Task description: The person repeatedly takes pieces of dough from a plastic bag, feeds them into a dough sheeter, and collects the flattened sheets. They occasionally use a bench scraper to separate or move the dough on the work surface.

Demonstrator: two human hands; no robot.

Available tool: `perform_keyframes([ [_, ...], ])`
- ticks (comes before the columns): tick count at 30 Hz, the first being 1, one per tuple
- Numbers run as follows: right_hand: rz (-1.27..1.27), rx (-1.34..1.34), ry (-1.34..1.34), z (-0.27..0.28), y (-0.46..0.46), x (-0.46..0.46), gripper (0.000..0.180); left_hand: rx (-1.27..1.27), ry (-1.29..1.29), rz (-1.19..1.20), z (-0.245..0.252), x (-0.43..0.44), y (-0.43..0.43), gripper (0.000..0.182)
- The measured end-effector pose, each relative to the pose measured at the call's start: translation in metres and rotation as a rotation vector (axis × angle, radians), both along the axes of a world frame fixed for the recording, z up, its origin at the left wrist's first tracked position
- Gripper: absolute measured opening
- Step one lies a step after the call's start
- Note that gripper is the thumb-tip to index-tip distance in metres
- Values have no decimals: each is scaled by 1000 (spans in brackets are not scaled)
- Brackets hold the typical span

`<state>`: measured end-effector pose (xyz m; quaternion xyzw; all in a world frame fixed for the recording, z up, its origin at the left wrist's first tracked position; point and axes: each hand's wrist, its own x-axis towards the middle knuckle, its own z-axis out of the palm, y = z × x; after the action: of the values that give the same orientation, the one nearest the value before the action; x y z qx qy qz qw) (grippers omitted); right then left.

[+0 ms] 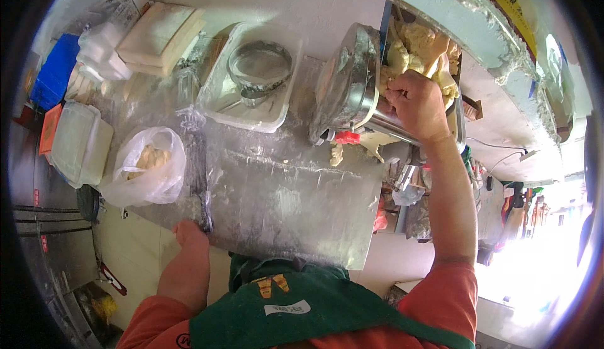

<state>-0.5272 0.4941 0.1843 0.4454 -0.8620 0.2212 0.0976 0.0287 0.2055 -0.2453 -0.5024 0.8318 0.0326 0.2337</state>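
Note:
My right hand is over the metal machine at the right, its fingers curled against pale yellow dough heaped in the top. Whether dough is inside the fist is hidden. A red knob is low on the machine's side, and scraps of dough hang beneath it. My left hand is at the near edge of the floury metal worktable, beside a dark strip across the top. Its fingers are partly hidden, so its grip is unclear.
A white tub holds a round sieve and flour. To the left are a plastic bag with pale lumps, a lidded plastic container and a pale block. A coated ledge curves along the upper right.

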Motion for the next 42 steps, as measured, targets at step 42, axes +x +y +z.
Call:
perform_keyframes([
  [42,-390,254,340,18,114,-42,23,200,-404,206,16,-49,-8,57],
])
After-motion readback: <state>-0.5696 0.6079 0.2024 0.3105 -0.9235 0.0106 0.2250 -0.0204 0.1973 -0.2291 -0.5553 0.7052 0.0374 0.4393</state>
